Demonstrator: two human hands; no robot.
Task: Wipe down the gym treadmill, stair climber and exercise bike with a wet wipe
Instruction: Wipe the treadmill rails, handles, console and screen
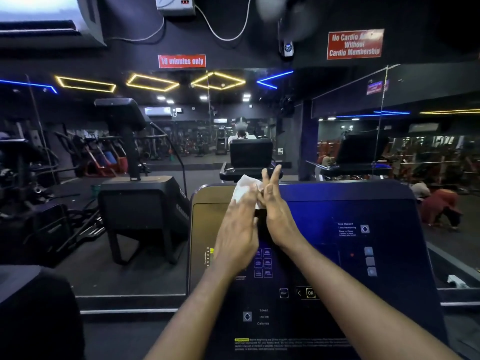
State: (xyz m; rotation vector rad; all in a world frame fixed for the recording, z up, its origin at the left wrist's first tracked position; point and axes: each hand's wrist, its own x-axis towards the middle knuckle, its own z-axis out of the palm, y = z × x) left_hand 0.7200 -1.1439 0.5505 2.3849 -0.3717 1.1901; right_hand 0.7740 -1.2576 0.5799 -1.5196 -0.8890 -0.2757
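Wipe: white, crumpled, centre of the frame, held in the air over the top edge of the console. Its upper corner sticks out past the fingertips.

Left hand: back to the camera, fingers laid over the wipe and gripping it.

Right hand: edge-on, open, fingers straight and pointing up. Its inner side meets the wipe's right edge. Whether the thumb pinches the wipe cannot be told.

Console: treadmill panel, dark blue, filling the lower centre and right. An OK key and small printed labels show on it.

Machine: black, with a raised screen on a post, left of centre, apart from the console.

Sign: red, "minutes only", upper centre.

Second sign: red, about cardio membership, upper right.

Mirror: on the far wall, reflecting yellow and blue light strips.
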